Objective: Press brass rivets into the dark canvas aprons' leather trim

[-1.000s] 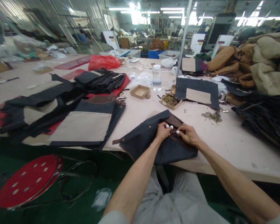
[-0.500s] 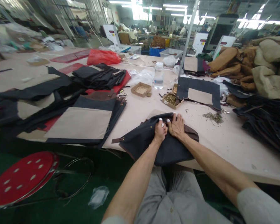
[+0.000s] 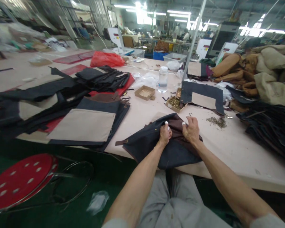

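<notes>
Two bare hands are on a dark fabric piece [image 3: 142, 144] that lies bunched at the near edge of the desk [image 3: 237, 152], part of it reaching past that edge. The left hand [image 3: 165, 134] has its fingers curled in, seemingly pinching a fold. The right hand [image 3: 191, 130] is on the brown panel [image 3: 177, 123], fingers bent; whether it grips or merely presses, I cannot tell. White covers [image 3: 166, 123] sit on some fingertips; they could dull the feel and let the fold slip. Were the left hand to loosen, the overhanging cloth might drag the piece toward the floor [image 3: 73, 215]. Pushed too far forward, it could nudge the box of brass-coloured bits [image 3: 175, 103] just beyond and spill them; a careless sideways sweep might scatter the loose metal pile [image 3: 217, 122].
</notes>
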`<state>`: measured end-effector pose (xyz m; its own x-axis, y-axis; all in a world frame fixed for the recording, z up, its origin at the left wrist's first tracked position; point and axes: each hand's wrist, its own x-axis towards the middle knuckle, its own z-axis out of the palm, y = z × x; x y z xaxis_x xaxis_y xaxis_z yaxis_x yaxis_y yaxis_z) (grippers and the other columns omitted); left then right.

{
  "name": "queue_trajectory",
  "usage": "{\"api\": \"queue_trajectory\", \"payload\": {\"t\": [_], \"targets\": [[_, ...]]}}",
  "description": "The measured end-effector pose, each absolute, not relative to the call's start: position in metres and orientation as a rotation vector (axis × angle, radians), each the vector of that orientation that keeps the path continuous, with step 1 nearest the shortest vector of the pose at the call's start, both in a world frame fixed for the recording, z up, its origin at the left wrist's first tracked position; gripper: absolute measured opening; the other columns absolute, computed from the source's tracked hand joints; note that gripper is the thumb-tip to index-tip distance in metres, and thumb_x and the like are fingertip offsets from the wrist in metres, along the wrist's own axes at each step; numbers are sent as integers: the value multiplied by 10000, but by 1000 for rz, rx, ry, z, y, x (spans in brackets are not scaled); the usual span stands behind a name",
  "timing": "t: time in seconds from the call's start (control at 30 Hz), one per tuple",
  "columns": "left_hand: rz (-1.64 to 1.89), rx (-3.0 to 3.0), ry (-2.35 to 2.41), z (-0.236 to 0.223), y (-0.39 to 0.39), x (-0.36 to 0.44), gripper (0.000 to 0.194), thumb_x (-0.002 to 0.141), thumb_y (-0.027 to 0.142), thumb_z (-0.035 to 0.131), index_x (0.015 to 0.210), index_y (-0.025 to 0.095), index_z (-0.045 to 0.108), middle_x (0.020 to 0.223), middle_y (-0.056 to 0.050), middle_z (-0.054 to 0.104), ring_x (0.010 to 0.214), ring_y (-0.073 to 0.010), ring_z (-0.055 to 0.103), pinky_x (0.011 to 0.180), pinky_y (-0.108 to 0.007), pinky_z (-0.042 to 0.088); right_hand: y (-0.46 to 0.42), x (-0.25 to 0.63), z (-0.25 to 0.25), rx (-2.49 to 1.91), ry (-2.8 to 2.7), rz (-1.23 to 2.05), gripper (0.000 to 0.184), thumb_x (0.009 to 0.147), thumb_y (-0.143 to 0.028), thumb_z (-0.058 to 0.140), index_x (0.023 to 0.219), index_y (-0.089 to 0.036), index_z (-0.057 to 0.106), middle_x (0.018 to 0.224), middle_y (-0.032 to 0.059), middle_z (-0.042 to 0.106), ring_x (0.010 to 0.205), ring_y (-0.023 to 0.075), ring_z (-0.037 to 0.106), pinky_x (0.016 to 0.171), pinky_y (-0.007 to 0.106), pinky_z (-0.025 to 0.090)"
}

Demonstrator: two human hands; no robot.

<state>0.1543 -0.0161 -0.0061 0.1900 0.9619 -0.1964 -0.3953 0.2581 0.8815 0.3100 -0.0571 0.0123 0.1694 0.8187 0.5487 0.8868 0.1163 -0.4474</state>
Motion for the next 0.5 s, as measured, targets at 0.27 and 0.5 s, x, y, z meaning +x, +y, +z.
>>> {"api": "queue_trajectory", "payload": {"t": [0.27, 0.5], "targets": [[1154, 829, 907, -7, -19, 160, 525, 807, 667, 596, 682, 230, 332, 472, 109, 287, 324, -50, 280, 324, -157, 137, -130, 339, -21, -1445, -2062, 25, 374, 772, -141, 615, 1117, -232, 726, 1077, 103, 600, 942, 263, 513, 835, 415, 471], [1188, 956, 981, -5, -22, 169, 514, 826, 640, 591, 668, 225, 332, 463, 109, 292, 338, -55, 319, 334, -160, 192, -130, 349, -19, -1405, -1936, 176, 333, 792, -153, 618, 1098, -226, 728, 1095, 94, 611, 991, 263, 529, 893, 428, 468]]}}
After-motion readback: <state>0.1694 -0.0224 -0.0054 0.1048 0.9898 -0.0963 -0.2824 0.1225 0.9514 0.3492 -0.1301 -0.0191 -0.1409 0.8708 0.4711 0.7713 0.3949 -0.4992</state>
